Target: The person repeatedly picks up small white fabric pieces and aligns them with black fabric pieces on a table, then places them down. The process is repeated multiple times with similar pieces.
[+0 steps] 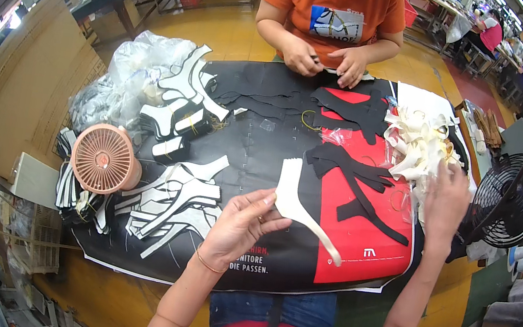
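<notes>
My left hand (238, 221) pinches a white Y-shaped cut piece (293, 199) between thumb and fingers, held up over the middle of the table. Its narrow tail points to the lower right. At the table's right side, my right hand (445, 203) reaches to a heap of cream-coloured curved pieces (415, 143). Its fingertips are smeared and partly lost against the heap, so whether they grip one is unclear. Black cut pieces (343, 166) lie on the red part of the table cover, between my two hands.
White Y-shaped pieces (180, 202) are piled at left, beside a pink fan (106, 159). Behind them are tied bundles (171, 149) and clear plastic bags (129, 71). Across the table (262, 157), a person in orange (328, 20) handles a small piece. A black fan (510, 199) stands at right.
</notes>
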Demonstrator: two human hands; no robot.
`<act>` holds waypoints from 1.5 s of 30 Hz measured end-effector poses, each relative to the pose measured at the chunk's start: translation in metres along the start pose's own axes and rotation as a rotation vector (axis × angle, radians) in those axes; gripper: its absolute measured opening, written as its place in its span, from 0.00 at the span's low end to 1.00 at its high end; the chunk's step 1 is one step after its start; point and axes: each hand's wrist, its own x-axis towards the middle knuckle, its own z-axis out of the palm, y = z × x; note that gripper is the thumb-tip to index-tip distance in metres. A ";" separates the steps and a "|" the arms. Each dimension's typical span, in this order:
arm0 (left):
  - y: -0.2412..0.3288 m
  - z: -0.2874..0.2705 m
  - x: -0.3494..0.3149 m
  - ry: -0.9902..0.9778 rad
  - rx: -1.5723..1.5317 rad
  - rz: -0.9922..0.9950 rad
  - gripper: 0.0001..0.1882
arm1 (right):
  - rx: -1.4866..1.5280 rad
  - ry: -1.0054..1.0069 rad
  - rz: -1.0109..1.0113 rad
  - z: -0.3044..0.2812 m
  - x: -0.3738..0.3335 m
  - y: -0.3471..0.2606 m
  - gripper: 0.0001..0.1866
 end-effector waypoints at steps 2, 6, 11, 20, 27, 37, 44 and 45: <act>-0.009 0.003 -0.003 -0.030 0.005 -0.028 0.16 | -0.058 -0.236 -0.011 0.005 -0.016 -0.018 0.28; -0.018 0.010 -0.012 -0.047 0.569 0.037 0.11 | 0.931 -0.368 -0.143 -0.015 -0.057 -0.070 0.32; -0.030 0.013 -0.015 -0.166 0.586 0.248 0.13 | 1.135 -0.109 -0.257 -0.041 -0.092 -0.127 0.22; -0.056 0.014 -0.047 0.064 0.265 0.112 0.12 | 0.601 0.107 -0.312 -0.029 -0.103 -0.132 0.24; -0.062 0.009 -0.038 0.192 0.538 0.134 0.06 | 0.668 -0.172 -0.146 -0.042 -0.121 -0.143 0.19; -0.057 0.018 -0.049 0.135 0.911 0.262 0.06 | 0.882 -0.325 -0.205 -0.067 -0.113 -0.136 0.09; -0.060 0.024 -0.047 0.152 0.764 0.225 0.06 | 0.893 -0.400 -0.236 -0.065 -0.104 -0.131 0.09; -0.060 0.024 -0.047 0.152 0.733 0.223 0.06 | 0.899 -0.397 -0.244 -0.065 -0.104 -0.131 0.09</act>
